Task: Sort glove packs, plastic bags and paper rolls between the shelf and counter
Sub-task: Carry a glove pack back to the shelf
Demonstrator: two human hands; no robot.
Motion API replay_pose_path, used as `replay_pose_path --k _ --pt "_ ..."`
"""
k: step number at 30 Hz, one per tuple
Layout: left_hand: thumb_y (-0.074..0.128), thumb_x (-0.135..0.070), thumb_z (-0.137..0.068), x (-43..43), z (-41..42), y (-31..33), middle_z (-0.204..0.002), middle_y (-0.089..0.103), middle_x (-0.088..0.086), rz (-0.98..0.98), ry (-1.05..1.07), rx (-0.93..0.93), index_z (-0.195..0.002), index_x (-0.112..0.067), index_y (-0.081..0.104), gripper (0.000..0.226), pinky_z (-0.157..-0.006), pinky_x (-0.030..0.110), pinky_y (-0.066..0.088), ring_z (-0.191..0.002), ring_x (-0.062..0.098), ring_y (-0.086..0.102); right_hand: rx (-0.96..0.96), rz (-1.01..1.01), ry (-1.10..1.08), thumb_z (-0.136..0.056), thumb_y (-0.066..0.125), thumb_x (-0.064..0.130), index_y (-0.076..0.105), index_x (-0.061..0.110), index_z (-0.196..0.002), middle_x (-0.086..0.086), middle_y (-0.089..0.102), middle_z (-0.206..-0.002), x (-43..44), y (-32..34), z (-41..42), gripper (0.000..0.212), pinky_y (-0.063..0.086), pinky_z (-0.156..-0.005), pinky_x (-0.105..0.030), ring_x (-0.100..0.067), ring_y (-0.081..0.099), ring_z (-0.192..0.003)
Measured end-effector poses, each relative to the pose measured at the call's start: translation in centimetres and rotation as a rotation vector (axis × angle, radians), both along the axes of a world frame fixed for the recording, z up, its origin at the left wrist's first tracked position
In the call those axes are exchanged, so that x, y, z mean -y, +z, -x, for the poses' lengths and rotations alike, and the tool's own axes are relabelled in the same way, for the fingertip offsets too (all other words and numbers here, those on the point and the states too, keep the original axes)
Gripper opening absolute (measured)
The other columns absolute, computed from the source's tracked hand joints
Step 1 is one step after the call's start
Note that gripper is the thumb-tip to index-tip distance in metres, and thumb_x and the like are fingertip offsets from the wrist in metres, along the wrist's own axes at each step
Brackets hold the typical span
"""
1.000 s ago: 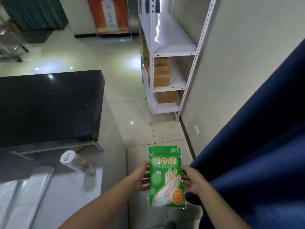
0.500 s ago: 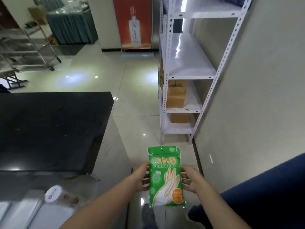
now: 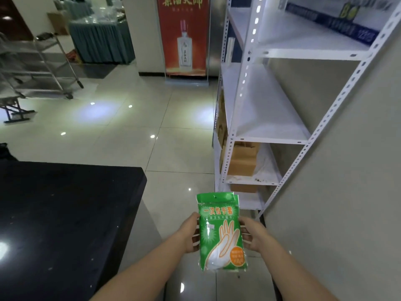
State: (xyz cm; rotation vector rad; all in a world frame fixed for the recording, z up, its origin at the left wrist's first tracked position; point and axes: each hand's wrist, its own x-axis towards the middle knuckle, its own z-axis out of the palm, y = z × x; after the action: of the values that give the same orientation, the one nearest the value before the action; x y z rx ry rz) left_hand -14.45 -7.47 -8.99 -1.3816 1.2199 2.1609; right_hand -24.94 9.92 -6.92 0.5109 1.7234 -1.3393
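Glove pack (image 3: 221, 231) is in the air in front of me, upright, print side facing me, low centre of view. It sits btwn the counter (image 3: 65, 213) on my left and the shelf (image 3: 271, 140) ahead-right, touching neither. L hand (image 3: 192, 234) pinches its left edge and R hand (image 3: 252, 235) pinches its right edge, both approx mid-height. Fingers are curled round the edges.

Handling, my guess: thin film pouch w/ folded disposable gloves inside, so v. light, soft, floppy, a bit slick, not fragile. An extra green edge at top right may be a 2nd pack behind the 1st; cannot tell for sure, but if so they could slide apart. Best hold = side edges as now, or the top header strip by the hang hole. One hand prob enough.

Containers: the lower shelf board has brown cartons (image 3: 243, 159), contents hidden. The top visible board carries a long blue box (image 3: 329, 20), text blurred. A pale roll-like thing (image 3: 230, 51) stands near the far post, too unclear to name.
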Motion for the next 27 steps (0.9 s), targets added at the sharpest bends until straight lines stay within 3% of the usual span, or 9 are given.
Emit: replay_pose_path --k 7,13,17,23,27 --pt "0.054 -0.045 -0.086 6.3 9.0 -0.6 -0.100 0.071 0.010 0.050 0.091 0.027 -0.098 -0.014 0.065 0.035 -0.088 0.036 0.051 -0.096 0.026 0.064 0.003 0.011 0.137 -0.097 0.057 0.021 0.064 0.006 -0.094 -0.013 0.067 -0.086 7.5 -0.1 10.9 0.017 0.047 -0.064 -0.030 -0.025 0.060 -0.077" --pt "0.052 -0.046 -0.088 11.4 15.8 1.9 -0.103 0.070 0.011 0.112 0.181 0.037 -0.100 -0.014 0.063 0.036 -0.086 0.036 0.050 -0.097 0.027 0.063 0.010 0.070 0.230 -0.097 0.058 0.021 0.064 0.007 -0.099 -0.015 0.069 -0.093 14.0 1.4 18.9 0.016 0.052 -0.069 -0.034 -0.029 0.063 -0.083" --pt "0.050 -0.050 -0.089 15.5 19.1 3.3 -0.107 0.071 0.011 0.139 0.232 0.029 -0.107 -0.013 0.065 0.044 -0.095 0.039 0.050 -0.102 0.027 0.064 0.027 0.100 0.300 -0.096 0.057 0.018 0.065 0.005 -0.101 -0.016 0.069 -0.095 18.6 2.4 23.0 0.016 0.052 -0.067 -0.033 -0.028 0.064 -0.083" --pt "0.048 -0.048 -0.092 21.7 23.1 5.1 -0.100 0.068 0.009 0.160 0.286 0.023 -0.099 -0.013 0.063 0.039 -0.077 0.033 0.048 -0.095 0.024 0.063 -0.002 0.131 0.326 -0.094 0.057 0.017 0.067 0.006 -0.099 -0.014 0.070 -0.089 26.0 2.9 26.9 0.016 0.053 -0.064 -0.031 -0.026 0.065 -0.077" --pt "0.047 -0.048 -0.092 26.9 25.9 4.4 -0.095 0.066 0.007 0.152 0.289 0.031 -0.094 -0.015 0.062 0.037 -0.076 0.033 0.047 -0.091 0.023 0.061 0.009 0.134 0.310 -0.093 0.057 0.017 0.067 0.006 -0.095 -0.014 0.068 -0.089 31.2 2.2 29.5 0.015 0.052 -0.064 -0.029 -0.026 0.063 -0.077"
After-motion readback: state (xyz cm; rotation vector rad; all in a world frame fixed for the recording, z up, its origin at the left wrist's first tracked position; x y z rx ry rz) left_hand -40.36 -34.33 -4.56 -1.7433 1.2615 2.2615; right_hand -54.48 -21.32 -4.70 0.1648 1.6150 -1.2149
